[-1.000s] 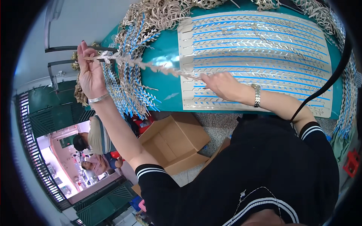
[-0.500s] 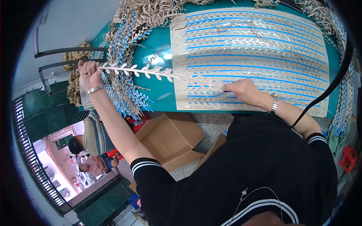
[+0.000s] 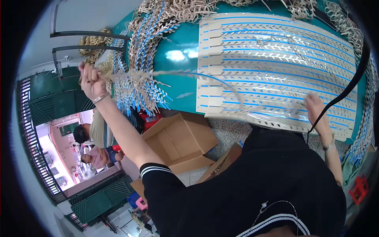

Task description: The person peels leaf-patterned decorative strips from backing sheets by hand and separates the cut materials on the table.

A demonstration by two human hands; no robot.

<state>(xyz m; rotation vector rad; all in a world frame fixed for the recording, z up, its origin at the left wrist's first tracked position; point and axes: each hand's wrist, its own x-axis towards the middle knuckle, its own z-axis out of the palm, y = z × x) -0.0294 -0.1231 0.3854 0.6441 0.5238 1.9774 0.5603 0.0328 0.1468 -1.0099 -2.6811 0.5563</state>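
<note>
My left hand [image 3: 92, 83] is raised at the far left with its fingers closed on one end of a leaf-edged strip [image 3: 138, 75]. From there the strip runs rightward past the table edge, over the green tabletop, and curves down blurred across the beige sheet [image 3: 215, 59]. That sheet has rows of cut leaf shapes and blue lines under a shiny surface. Over the sheet's lower right part is my right hand [image 3: 314, 106], smeared by motion. A blurred streak lies just left of its fingers; whether they grip anything does not show.
Piles of leaf strips [image 3: 148, 43] and beige curled scraps [image 3: 189, 10] lie along the green table [image 3: 173, 91]. Below its near edge stands an open cardboard box [image 3: 179, 142]. A black cable [image 3: 347, 91] hangs at right. Other people [image 3: 100, 130] are beyond at lower left.
My right hand has moved right across the sheet, away from the strip's middle. The strip, straight before, now sags in a blurred curve. My left hand keeps its hold at the left.
</note>
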